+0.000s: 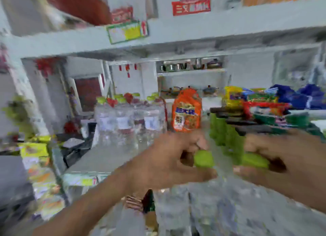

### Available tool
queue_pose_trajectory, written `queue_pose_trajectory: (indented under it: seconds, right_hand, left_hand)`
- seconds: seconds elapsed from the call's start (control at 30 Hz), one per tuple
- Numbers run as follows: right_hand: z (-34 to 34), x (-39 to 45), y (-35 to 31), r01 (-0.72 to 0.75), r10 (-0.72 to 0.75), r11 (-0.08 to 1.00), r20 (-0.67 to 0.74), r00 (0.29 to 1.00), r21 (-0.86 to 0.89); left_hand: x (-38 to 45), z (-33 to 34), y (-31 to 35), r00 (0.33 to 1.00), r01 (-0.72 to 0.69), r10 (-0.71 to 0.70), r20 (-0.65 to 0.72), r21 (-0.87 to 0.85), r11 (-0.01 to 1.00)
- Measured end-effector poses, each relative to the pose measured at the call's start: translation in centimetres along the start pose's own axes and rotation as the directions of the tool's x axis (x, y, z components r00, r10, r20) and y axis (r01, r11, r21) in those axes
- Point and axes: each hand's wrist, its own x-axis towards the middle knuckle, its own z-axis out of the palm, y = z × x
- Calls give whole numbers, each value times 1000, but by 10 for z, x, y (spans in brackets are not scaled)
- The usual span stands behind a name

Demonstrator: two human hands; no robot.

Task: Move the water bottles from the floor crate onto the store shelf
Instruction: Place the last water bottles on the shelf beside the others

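Observation:
The frame is heavily blurred. My left hand [169, 161] is closed around the green cap of a clear water bottle [202, 159]. My right hand [289, 163] grips a second green-capped water bottle [255, 160] beside it. Their clear bodies smear into a pale mass low in the view. Both hands hover in front of the grey store shelf [109, 158]. Several clear water bottles [130, 119] with green and red caps stand at the back left of that shelf. The floor crate is out of sight.
An orange snack bag [187, 110] stands right of the shelved bottles. A row of green items [224, 130] and colourful packets [264, 108] fill the shelf's right side. A higher shelf board [176, 33] with a price tag [127, 31] hangs overhead. Yellow packets [35, 151] lie at the left.

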Motion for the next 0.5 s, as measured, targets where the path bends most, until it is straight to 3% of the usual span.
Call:
queue_pose_trajectory:
  seconds: [0.1,0.2,0.5]
  right_hand:
    - [-5,59,-36,122,-124,992,68,990,33]
    - [10,107,-78,121,-128,991,119,985,62]
    - [80,216,-124,194,-194,981,-2,981,25]
  left_hand:
    - [-13,-72,0,999,41,-41,-10,6,999]
    - [-35,-130,-15,998,59,-59,-3,50,997]
    - [-75,-233,-89,989,103,-80,-124,190,976]
